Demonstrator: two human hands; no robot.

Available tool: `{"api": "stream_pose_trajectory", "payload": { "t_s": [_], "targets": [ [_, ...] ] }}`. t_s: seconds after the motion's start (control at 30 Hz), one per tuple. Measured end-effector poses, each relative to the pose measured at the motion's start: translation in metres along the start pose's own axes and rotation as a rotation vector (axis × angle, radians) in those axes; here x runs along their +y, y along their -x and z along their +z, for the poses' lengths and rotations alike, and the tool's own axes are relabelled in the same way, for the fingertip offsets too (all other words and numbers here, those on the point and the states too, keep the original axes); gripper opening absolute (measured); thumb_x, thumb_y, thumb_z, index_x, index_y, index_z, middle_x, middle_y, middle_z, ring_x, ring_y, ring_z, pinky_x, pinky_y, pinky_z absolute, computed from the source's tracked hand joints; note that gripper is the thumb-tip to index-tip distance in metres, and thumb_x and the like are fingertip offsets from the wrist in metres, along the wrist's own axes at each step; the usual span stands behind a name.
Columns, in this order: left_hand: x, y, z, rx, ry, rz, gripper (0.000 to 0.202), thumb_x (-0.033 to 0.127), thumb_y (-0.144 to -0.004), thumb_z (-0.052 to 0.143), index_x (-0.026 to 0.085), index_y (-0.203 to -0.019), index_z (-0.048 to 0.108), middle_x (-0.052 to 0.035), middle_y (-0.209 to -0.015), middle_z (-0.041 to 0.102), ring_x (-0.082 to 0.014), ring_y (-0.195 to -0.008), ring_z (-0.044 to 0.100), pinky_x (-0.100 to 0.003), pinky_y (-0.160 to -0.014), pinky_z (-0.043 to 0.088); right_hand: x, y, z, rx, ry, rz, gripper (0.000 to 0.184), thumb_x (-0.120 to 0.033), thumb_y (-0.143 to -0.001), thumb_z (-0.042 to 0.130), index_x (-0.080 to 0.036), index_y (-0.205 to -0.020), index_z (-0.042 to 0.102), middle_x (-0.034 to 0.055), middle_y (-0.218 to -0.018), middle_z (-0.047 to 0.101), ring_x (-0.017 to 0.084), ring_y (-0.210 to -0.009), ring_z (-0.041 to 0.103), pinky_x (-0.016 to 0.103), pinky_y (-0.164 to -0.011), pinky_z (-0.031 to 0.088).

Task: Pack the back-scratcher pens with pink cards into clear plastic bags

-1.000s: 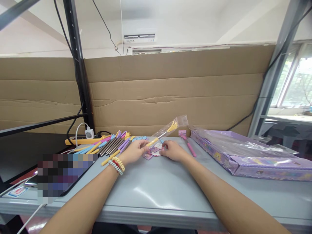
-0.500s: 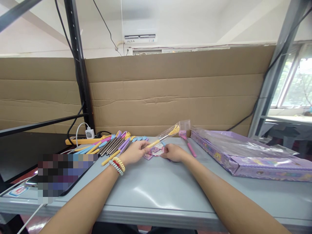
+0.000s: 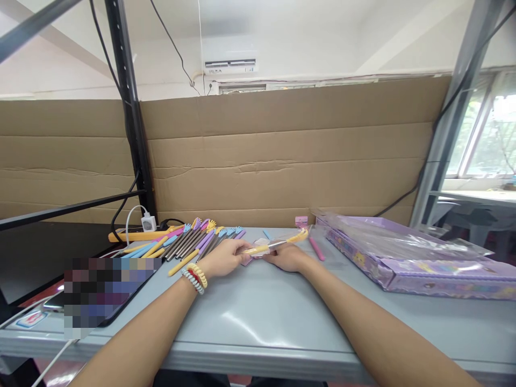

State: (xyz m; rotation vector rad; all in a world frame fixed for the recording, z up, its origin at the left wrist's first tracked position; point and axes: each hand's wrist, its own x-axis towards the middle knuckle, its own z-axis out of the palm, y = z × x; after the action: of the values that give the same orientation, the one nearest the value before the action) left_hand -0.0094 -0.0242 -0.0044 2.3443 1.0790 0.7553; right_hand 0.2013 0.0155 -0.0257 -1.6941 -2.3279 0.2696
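Note:
My left hand (image 3: pixel 226 257), with beaded bracelets on its wrist, grips the handle of a yellow back scratcher (image 3: pixel 257 250) in a clear plastic bag. The scratcher points right, nearly level, and its hand-shaped end passes above my right hand (image 3: pixel 287 259). The right hand is low on the table, fingers bent together beside the pink printed cards (image 3: pixel 246 262); what they pinch, if anything, is hidden. A pink back scratcher (image 3: pixel 316 249) lies just beyond that hand. To the left is a pile of back scratchers (image 3: pixel 184 244) in several colours.
A purple printed box (image 3: pixel 427 279) holding clear plastic bags (image 3: pixel 395 242) stands at the right. At the left lie a dark device with a blurred screen (image 3: pixel 121 301) and a white charger (image 3: pixel 149 221). A cardboard wall (image 3: pixel 282 150) closes off the table's back.
The bagged yellow back scratcher has tipped down from a raised slant to nearly level, its end moving right over my right hand. The right hand has shifted only slightly.

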Motion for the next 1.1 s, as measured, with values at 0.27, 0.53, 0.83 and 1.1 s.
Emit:
{"api": "stream_pose_trajectory", "payload": {
  "t_s": [0.27, 0.53, 0.83, 1.1],
  "targets": [
    [-0.004, -0.002, 0.001, 0.015, 0.058, 0.011, 0.031, 0.033, -0.08, 0.047, 0.016, -0.101, 0.062, -0.0037, -0.08, 0.066, -0.0165, -0.074, 0.056, -0.026, -0.067, 0.041, 0.001, -0.002, 0.005, 0.056, 0.045, -0.056, 0.037, -0.052, -0.08, 0.041, -0.02, -0.077, 0.06, 0.0046, -0.084, 0.066, 0.019, -0.077, 0.059, 0.027, -0.061, 0.037],
    [-0.008, -0.003, 0.002, 0.044, 0.152, 0.015, 0.029, 0.034, -0.079, 0.051, 0.016, -0.098, 0.063, -0.0036, -0.078, 0.066, -0.0167, -0.071, 0.056, -0.027, -0.066, 0.042, -0.003, 0.0, 0.012, 0.143, 0.147, -0.076, 0.05, -0.056, -0.085, 0.031, -0.019, -0.074, 0.062, 0.0068, -0.085, 0.066, 0.02, -0.081, 0.059, 0.027, -0.061, 0.035],
    [-0.008, -0.003, 0.002, 0.056, 0.199, 0.02, 0.027, 0.035, -0.081, 0.05, 0.016, -0.095, 0.062, -0.0034, -0.077, 0.065, -0.0158, -0.072, 0.056, -0.027, -0.068, 0.042, -0.006, 0.001, 0.009, 0.194, 0.188, -0.047, 0.049, -0.053, -0.088, 0.029, -0.019, -0.081, 0.063, 0.0083, -0.089, 0.065, 0.02, -0.081, 0.06, 0.026, -0.062, 0.035],
    [-0.008, -0.004, 0.001, 0.088, 0.175, 0.018, 0.031, 0.039, -0.08, 0.052, 0.015, -0.095, 0.064, -0.0052, -0.079, 0.067, -0.0176, -0.073, 0.058, -0.028, -0.068, 0.044, -0.008, 0.002, 0.007, 0.19, 0.208, -0.04, 0.055, -0.055, -0.087, 0.025, -0.018, -0.079, 0.064, 0.0101, -0.091, 0.065, 0.022, -0.082, 0.06, 0.029, -0.064, 0.037]
  ]
}}
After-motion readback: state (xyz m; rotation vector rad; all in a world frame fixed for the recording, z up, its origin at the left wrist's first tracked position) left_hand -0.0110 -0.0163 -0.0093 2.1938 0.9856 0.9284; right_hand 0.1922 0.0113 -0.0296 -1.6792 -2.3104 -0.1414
